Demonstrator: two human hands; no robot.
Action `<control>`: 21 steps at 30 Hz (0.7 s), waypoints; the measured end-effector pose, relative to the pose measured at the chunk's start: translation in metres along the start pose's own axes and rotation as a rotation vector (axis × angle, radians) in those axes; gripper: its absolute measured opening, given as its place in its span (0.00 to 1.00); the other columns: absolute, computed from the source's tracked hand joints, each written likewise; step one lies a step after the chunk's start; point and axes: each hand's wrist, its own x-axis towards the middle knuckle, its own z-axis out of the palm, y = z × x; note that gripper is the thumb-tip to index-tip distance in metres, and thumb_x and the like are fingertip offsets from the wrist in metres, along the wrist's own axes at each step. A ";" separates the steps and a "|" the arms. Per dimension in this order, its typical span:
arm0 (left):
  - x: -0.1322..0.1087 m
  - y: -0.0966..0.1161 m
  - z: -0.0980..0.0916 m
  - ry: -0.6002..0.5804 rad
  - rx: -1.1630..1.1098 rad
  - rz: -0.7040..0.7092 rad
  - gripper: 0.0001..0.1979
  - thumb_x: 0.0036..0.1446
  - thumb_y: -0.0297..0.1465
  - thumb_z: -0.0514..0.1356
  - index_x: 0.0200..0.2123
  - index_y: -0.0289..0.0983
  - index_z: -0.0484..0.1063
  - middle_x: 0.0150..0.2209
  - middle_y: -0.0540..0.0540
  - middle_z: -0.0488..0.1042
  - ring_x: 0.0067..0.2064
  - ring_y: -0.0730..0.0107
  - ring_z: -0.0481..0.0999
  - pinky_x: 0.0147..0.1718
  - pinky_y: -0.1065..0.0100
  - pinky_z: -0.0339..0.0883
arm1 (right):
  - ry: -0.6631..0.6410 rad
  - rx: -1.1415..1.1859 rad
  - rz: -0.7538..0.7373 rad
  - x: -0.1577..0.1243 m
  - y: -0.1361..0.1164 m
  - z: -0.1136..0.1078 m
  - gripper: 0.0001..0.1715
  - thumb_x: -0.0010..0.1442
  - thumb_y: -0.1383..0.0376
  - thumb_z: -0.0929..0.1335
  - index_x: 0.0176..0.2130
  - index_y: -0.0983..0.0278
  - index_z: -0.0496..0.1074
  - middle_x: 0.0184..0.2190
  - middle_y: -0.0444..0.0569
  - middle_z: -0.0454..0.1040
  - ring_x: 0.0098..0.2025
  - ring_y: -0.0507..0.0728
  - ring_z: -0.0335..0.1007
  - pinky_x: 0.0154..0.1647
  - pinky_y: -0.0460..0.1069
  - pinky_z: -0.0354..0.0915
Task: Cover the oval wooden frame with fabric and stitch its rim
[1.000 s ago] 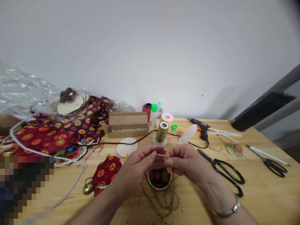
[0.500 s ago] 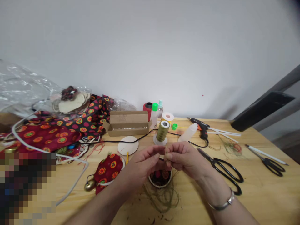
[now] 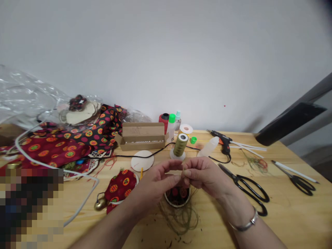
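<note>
My left hand [image 3: 163,180] and my right hand [image 3: 201,174] meet at their fingertips in the middle. The right thumb and forefinger are pinched together on something too small to make out. On the left, the fingers curl toward the thumb, their tips close against the right hand; whatever they hold is hidden. Just below is a round, dark patterned fabric piece [image 3: 177,196] with a pale rim, its upper part covered by my hands. Loose green thread [image 3: 183,219] lies in loops below it. A spool of olive thread [image 3: 180,145] stands upright beyond my fingers.
Black-handled scissors [image 3: 250,192] lie right of my right hand, a glue gun [image 3: 223,140] behind them. Left are a red patterned fabric piece [image 3: 120,186], a brass bell [image 3: 100,203] and a white disc [image 3: 142,160]. A cardboard box [image 3: 142,143] and bottles [image 3: 171,129] line the back.
My hands stay almost in the same place, fingertips still together. The left thumb and fingers have shifted only slightly; the surrounding items lie as before.
</note>
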 end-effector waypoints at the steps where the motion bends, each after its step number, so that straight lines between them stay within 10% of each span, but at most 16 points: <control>1: 0.000 0.000 0.000 -0.004 -0.002 -0.006 0.15 0.53 0.28 0.61 0.46 0.38 0.69 0.39 0.45 0.76 0.37 0.70 0.76 0.40 0.66 0.66 | 0.000 -0.004 0.000 0.000 0.000 0.000 0.12 0.45 0.64 0.73 0.24 0.68 0.68 0.17 0.45 0.72 0.17 0.46 0.60 0.17 0.43 0.40; 21: -0.001 0.005 0.001 0.108 0.261 -0.030 0.22 0.51 0.28 0.60 0.51 0.35 0.63 0.30 0.44 0.79 0.36 0.63 0.78 0.38 0.64 0.67 | 0.001 -0.056 -0.047 0.000 -0.003 -0.001 0.11 0.45 0.64 0.73 0.23 0.69 0.69 0.18 0.44 0.71 0.15 0.44 0.55 0.15 0.43 0.40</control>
